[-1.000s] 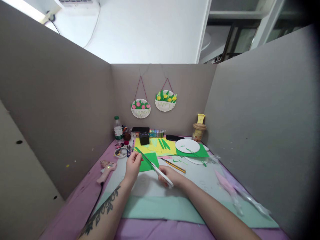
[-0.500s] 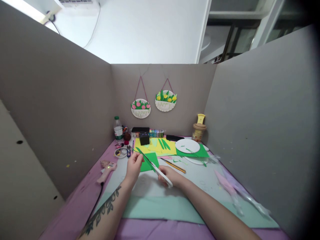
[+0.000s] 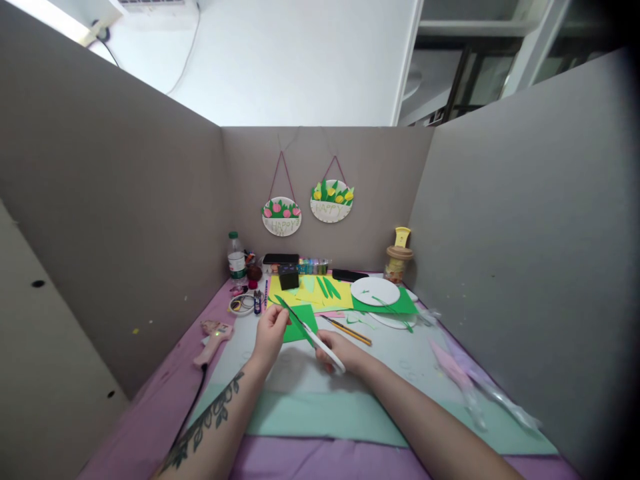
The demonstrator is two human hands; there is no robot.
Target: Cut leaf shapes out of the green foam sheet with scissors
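My left hand [image 3: 271, 331] is closed in a pinch on a narrow piece of green paper [image 3: 279, 300]. Its pointed tip sticks up beyond my fingers. In my right hand [image 3: 345, 351] are scissors with white handles [image 3: 327, 351], their blades reaching up and left along the green paper. How far the blades are apart is too fine to make out. Below and behind the blades a green paper sheet [image 3: 301, 331] lies on the pale mat. Several cut green leaf shapes [image 3: 331, 289] rest on a yellow sheet [image 3: 344, 300] farther back.
A craft knife and pencil-like tool [image 3: 353, 333] lie right of the green sheet. White paper plates [image 3: 375, 291] sit behind them. At left are a pink glue gun [image 3: 214, 343], a tape roll [image 3: 241, 305] and a bottle [image 3: 236, 259]. Two decorated plates [image 3: 331, 211] hang on the grey back panel.
My left hand has shifted very slightly to the right with the green paper, closer to the scissors. My right hand and the scissors stay almost in place.
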